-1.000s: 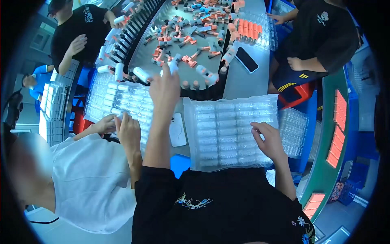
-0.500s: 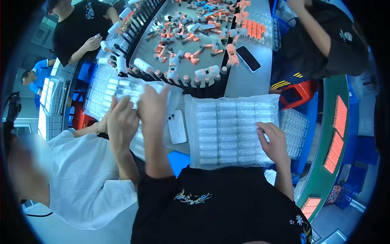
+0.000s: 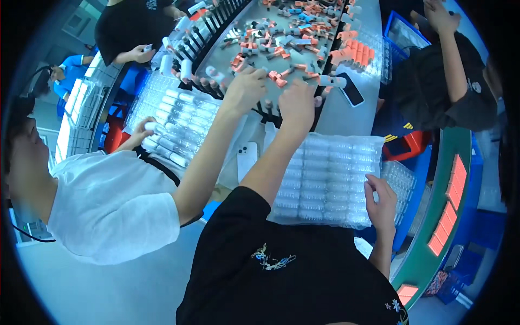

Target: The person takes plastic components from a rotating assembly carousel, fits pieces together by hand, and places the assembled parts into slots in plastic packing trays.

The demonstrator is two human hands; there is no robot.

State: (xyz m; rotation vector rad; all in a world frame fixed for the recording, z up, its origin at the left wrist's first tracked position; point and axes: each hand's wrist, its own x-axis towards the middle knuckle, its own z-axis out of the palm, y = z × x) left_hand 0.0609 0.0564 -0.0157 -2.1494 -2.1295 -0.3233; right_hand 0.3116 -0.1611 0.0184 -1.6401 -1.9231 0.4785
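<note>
My left hand (image 3: 297, 105) reaches over the row of dark posts (image 3: 269, 111) at the bin's near edge. Its fingers curl down, and whatever they hold is hidden behind the hand. My right hand (image 3: 382, 199) rests at the right edge of a film-covered clear tray (image 3: 325, 179) with rows of whitish cylinders, thumb and fingers apart and nothing in them. Beyond the posts lies a bin (image 3: 227, 57) strewn with orange and grey plastic parts (image 3: 279, 52). A white-grey part (image 3: 331, 81) sits right of my left hand.
A co-worker in a white shirt (image 3: 114, 208) reaches in beside my left hand; their other hand (image 3: 143, 130) is at a second tray (image 3: 181, 122). A white phone (image 3: 247, 158) lies between the trays, a black phone (image 3: 350, 90) farther right. Orange blocks (image 3: 456, 179) lie on a green surface.
My left hand has moved forward and right, from beside the white-shirted co-worker's hands to the posts. That co-worker's hands have parted. My right hand stays at the tray's edge; the view has shifted.
</note>
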